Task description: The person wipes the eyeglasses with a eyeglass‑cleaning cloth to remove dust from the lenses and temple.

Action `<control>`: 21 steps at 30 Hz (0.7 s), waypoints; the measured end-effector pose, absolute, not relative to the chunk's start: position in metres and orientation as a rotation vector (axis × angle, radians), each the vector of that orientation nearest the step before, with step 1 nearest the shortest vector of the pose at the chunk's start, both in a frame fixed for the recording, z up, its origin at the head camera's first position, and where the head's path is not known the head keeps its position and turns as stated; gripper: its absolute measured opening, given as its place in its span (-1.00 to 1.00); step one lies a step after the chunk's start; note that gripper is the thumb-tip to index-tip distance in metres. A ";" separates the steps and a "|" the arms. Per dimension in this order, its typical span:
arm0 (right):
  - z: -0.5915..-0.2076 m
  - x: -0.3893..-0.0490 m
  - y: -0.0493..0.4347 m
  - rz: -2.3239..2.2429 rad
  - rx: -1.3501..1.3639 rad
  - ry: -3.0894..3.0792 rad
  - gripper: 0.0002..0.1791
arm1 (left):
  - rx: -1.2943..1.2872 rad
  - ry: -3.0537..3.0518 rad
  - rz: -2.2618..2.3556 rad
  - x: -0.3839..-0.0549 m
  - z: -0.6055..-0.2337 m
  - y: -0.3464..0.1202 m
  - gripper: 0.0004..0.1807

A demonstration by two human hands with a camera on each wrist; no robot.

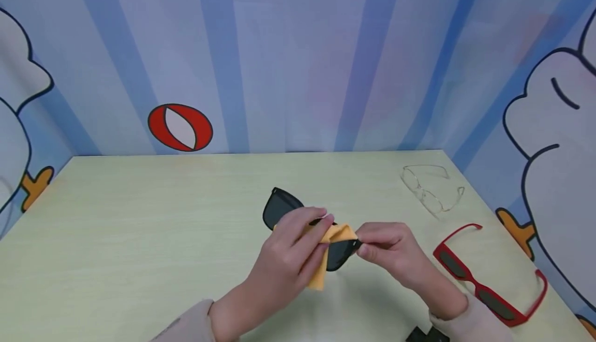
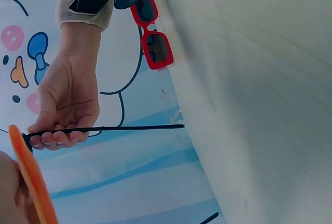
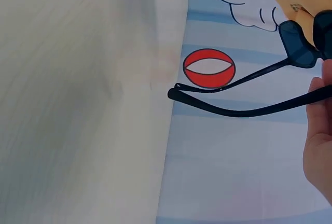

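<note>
Plainly, it is the black sunglasses that I have between my hands, held up over the tabletop, front tilted, with both arms unfolded and pointing down toward it; whether their tips touch the wood I cannot tell. A yellow-orange cloth is folded over the lens nearer my right side, its loose end hanging below my fingers. My left hand grips that cloth, fingers bent across it near the middle of the frame, I'd say so that the fabric rather than bare skin meets the lens; my thumb is hidden there. My right hand pinches the outer corner by the hinge, finger and thumb closed on it, a hold that probably steadies the frame against the other hand's pressure and leaves the lens clear. Off to my right, near that forearm, red sunglasses lie on the table with their arms open, and beyond them, toward the back edge, sit thin wire glasses; both seem set aside there to give my hands room. Around all this spreads the pale table, and behind it rises a blue striped backdrop with a red ball pictured low on it.
</note>
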State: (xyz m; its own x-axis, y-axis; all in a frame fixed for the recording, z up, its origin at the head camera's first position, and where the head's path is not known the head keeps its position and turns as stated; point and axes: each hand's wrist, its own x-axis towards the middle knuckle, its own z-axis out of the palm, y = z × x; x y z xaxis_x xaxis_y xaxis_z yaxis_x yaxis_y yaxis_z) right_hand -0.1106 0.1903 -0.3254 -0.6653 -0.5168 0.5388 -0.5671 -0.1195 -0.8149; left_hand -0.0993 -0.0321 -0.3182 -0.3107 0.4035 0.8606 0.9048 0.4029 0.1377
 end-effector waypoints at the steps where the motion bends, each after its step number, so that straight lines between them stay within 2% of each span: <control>1: -0.326 -0.110 0.189 1.958 1.257 -2.058 -0.79 | -1.107 -1.864 -0.809 -0.099 -0.317 -0.032 -0.67; 10: -0.325 -0.103 0.184 1.964 1.171 -2.039 -0.77 | -1.119 -1.696 -0.726 -0.095 -0.312 -0.030 -0.84; 15: -0.324 -0.101 0.182 1.957 1.191 -1.982 -0.81 | -1.123 -1.696 -0.638 -0.094 -0.313 -0.032 -0.80; 21: -0.321 -0.097 0.177 2.067 1.175 -1.967 -0.84 | -1.125 -1.764 -0.668 -0.095 -0.305 -0.036 -0.63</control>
State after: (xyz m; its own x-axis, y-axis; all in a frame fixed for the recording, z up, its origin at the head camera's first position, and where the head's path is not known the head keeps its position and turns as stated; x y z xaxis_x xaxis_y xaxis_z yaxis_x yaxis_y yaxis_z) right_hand -0.0972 0.1771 -0.3211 -0.7086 -0.4476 0.5454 -0.5225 -0.1867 -0.8320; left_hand -0.0950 -0.0356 -0.3048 -0.1694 0.4057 0.8982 0.8988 0.4375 -0.0281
